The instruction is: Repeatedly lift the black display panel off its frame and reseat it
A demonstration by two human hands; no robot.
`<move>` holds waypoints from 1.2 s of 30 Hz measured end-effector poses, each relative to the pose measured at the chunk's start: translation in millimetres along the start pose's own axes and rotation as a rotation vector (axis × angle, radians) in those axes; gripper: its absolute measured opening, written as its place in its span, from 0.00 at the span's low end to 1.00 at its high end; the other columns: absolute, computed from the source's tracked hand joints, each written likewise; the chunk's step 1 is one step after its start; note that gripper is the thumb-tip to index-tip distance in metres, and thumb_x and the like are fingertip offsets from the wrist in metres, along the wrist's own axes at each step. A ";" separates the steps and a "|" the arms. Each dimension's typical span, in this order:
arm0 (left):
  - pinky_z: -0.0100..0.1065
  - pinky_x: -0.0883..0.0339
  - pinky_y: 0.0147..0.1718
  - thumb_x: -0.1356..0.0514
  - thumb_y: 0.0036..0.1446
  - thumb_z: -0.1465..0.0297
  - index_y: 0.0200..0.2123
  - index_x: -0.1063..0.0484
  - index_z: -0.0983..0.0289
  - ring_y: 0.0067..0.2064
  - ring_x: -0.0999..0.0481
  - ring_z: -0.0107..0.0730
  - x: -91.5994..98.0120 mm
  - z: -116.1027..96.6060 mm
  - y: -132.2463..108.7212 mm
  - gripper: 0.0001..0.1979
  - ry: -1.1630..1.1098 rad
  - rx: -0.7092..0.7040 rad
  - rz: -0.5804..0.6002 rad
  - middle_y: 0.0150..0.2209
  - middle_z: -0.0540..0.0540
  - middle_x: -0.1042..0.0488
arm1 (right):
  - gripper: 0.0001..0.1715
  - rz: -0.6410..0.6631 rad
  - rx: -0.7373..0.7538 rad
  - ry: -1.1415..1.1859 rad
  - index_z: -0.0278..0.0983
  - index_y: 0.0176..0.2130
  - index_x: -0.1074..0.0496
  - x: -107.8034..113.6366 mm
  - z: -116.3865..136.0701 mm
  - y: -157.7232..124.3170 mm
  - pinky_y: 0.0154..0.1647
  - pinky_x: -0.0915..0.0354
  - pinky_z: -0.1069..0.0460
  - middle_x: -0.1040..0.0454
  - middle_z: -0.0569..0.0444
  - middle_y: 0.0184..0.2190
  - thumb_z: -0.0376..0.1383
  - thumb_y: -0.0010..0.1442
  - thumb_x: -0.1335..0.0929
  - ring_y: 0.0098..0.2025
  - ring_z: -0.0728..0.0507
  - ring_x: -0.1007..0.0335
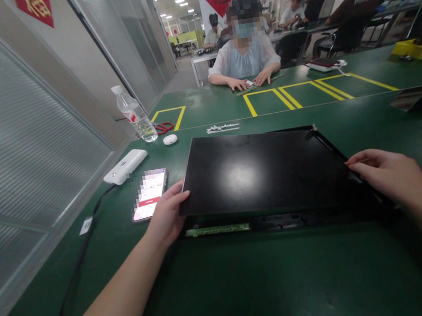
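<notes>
Over the black frame [307,219], the dark panel [253,173] is being gripped edgewise by the left hand [167,209]; the right hand [387,171] is being pinched at the frame's right — hold unclear. Stiffness and fragility are being presumed — opposite edges are being advised.

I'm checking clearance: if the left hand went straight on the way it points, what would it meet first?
Most likely the glossy black rectangular panel, whose left edge the left hand holds. Depth beneath the panel is unclear, so part of the hand might pass under it.
</notes>
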State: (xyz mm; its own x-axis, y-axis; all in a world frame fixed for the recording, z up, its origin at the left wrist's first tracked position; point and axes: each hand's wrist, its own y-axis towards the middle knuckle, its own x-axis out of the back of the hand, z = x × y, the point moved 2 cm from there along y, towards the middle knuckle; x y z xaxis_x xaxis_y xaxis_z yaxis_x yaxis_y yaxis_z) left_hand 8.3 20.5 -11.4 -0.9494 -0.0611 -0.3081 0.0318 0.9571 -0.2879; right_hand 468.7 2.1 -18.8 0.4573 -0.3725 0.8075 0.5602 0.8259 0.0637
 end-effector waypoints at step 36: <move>0.31 0.23 0.32 0.31 0.46 0.78 0.52 0.20 0.68 0.36 0.16 0.40 2.8 3.8 2.2 0.26 0.038 -0.001 -0.008 0.39 0.59 0.15 | 0.19 -0.006 -0.048 0.038 0.44 0.31 0.20 0.3 1.9 -0.4 0.41 0.36 0.42 0.21 0.52 0.27 0.49 0.40 0.31 0.33 0.36 0.27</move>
State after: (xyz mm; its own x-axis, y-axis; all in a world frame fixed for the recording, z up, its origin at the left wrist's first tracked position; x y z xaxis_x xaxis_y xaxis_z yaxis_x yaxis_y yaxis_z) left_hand 6.9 21.3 -16.4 -0.9607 -0.0580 -0.2716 0.0239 0.9570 -0.2890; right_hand 467.3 2.5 -17.4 0.4793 -0.3939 0.7843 0.5950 0.8028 0.0395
